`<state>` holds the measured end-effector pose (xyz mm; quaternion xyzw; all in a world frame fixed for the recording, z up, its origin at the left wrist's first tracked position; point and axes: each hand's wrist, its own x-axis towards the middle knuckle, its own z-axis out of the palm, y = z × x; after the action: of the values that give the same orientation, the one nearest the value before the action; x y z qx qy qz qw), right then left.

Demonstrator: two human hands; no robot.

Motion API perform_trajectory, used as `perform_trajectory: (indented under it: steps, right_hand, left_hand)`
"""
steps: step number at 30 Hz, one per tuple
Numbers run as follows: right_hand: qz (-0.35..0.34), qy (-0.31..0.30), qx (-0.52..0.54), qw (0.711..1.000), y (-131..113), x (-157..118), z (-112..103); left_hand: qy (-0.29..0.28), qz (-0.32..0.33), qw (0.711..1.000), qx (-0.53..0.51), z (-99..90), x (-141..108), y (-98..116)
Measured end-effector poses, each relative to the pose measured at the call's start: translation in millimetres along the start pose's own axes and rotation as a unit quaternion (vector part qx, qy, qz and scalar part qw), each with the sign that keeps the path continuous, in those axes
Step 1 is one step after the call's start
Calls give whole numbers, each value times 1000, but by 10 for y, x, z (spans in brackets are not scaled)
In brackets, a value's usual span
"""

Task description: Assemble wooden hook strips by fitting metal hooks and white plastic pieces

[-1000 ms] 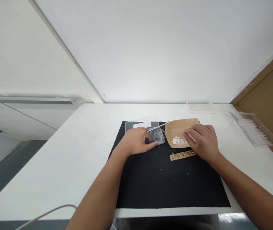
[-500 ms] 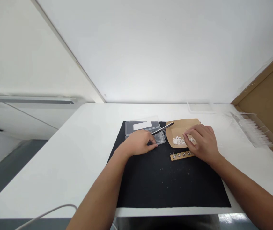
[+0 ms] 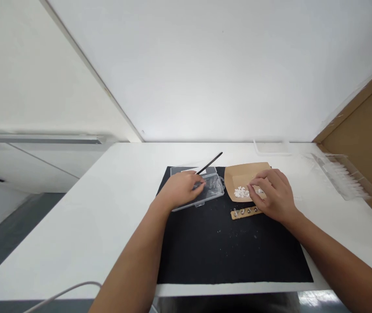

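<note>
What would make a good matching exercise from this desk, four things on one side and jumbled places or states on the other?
Things
1. Stick
2. White bits
3. Box
4. Strip with metal rounds

Places or states
A. Open, with clear pieces inside
B. On the black mat, just nearer the person than the paper tray
C. Slanting up from the left hand
D. Lying in the paper tray

Pairs: 1-C, 2-D, 3-A, 4-B

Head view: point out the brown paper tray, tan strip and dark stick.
Brown paper tray [image 3: 247,170], head view: inside of its far wall.
Tan strip [image 3: 245,212], head view: top face, around the middle.
Dark stick [image 3: 209,163], head view: middle of its visible length.
</note>
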<state>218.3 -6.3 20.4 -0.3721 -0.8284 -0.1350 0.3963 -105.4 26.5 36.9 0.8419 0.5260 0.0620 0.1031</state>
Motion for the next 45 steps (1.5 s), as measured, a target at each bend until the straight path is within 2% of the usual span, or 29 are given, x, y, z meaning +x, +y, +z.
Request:
perform_trajectory:
  steps: [5, 15, 33, 41, 45]
  right_hand:
    - [1, -5, 11, 1000, -10, 4, -14]
    - [-10, -6, 13, 1000, -14, 4, -26]
    - [2, -17, 38, 999, -27, 4, -4]
    - [14, -30, 53, 998, -37, -15, 16]
    - [6, -37, 73, 997, -37, -7, 23]
  left_hand:
    - [-22, -7, 999, 28, 57, 27, -90]
    - [-4, -24, 999, 28, 158, 70, -122]
    - [-14, -20, 996, 91, 181, 85, -101]
    - [19, -23, 999, 24, 189, 72, -70]
    - [67, -8, 996, -65, 190, 74, 87]
